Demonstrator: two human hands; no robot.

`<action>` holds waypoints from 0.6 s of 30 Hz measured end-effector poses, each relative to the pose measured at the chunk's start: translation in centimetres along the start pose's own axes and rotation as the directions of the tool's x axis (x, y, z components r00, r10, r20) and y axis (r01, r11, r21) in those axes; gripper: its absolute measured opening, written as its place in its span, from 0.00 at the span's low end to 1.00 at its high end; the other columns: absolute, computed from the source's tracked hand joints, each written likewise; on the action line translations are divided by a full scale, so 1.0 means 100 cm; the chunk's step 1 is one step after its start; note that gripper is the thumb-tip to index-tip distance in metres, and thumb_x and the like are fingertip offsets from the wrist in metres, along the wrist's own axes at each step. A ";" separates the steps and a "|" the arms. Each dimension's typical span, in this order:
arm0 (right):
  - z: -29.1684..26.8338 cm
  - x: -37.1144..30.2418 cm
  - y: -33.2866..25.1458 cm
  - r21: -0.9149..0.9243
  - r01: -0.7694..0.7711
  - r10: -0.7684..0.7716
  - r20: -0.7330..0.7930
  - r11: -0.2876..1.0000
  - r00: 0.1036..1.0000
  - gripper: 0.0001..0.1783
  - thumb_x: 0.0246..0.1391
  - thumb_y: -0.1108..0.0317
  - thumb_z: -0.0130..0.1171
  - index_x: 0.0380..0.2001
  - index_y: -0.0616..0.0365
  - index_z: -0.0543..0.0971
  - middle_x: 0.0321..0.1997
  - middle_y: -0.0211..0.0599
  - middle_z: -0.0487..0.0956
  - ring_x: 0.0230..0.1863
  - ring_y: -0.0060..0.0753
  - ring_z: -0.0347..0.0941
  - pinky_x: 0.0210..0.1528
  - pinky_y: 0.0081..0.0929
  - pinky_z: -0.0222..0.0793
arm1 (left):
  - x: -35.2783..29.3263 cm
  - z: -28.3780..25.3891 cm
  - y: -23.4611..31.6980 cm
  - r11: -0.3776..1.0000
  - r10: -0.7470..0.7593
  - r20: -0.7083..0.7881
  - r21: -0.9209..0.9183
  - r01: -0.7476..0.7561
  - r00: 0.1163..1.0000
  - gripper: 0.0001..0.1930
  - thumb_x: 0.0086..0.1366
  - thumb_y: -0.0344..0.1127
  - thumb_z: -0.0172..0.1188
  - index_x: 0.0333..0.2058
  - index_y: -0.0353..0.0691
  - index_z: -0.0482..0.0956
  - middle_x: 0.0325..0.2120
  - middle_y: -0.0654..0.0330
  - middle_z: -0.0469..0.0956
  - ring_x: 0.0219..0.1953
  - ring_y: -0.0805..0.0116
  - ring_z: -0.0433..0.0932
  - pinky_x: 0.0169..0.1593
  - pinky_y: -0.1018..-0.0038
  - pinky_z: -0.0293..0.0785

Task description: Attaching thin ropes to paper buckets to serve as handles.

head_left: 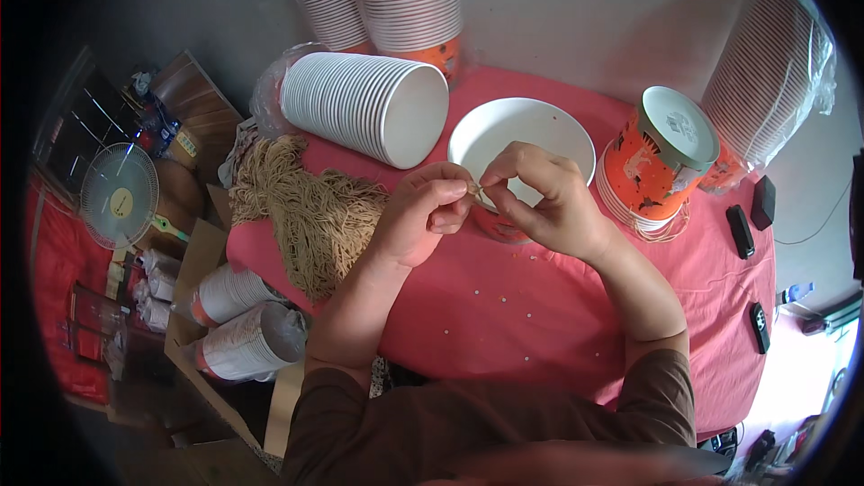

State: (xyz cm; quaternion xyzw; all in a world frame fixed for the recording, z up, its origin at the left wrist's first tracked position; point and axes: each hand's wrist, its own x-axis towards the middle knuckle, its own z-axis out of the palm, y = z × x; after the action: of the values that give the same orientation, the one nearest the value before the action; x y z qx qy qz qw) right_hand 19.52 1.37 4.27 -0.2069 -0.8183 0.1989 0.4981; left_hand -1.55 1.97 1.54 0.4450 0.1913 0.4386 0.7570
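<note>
My left hand (421,213) is closed in a pinch, with a small end of tan cord (476,188) at its fingertips. My right hand (546,201) pinches at the same spot from the other side, thumb and forefinger bent together. Both hands are just above the near rim of a paper bucket (481,126), white inside and orange outside, standing upright with its mouth up. Whether the cord runs through the bucket's wall is hidden by my fingers. A big heap of tan cords (315,216) lies to the left, beside my left forearm.
A nested stack of white buckets (346,103) lies on its side behind the cords. Upside-down orange buckets (652,162) stand at right, cords around their base. Tall wrapped stacks (765,63) rise behind. Small white bits (503,300) dot the red tablecloth (468,342); a carton (202,261) of buckets stands left.
</note>
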 end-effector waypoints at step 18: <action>-0.001 0.000 0.000 -0.056 -0.017 0.014 -0.057 0.998 0.998 0.09 0.47 0.81 0.65 0.34 0.62 0.80 0.29 0.41 0.80 0.31 0.40 0.81 0.33 0.32 0.76 | -0.003 0.013 -0.011 0.829 0.382 -0.036 0.456 -0.325 0.924 0.07 0.67 0.31 0.63 0.40 0.34 0.82 0.27 0.65 0.81 0.30 0.84 0.76 0.32 0.85 0.69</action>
State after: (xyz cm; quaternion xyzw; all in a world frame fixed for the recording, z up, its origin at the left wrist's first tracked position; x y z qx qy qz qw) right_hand 19.61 1.38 4.31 -0.2327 -0.8075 0.1739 0.5134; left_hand -0.30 0.84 1.24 0.6042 0.2473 0.5431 0.5281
